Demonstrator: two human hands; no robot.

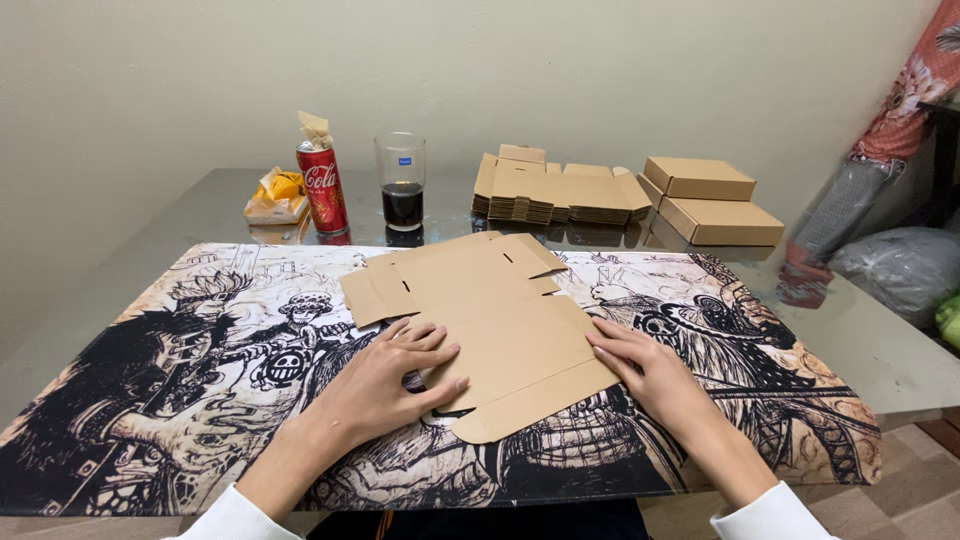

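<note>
At centre frame we press a flat, unfolded cardboard box blank onto the printed desk mat; our left hand and right hand lie open-palmed on its edges, gripping nothing.

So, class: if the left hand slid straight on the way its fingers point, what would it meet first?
The left hand points up-right across the flat brown cardboard box blank it already rests on; beyond that, probably the stack of flat cardboard blanks, though depth is unclear.

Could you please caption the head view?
Both hands, left and right, press a flat cardboard box blank on an illustrated mat.
</note>
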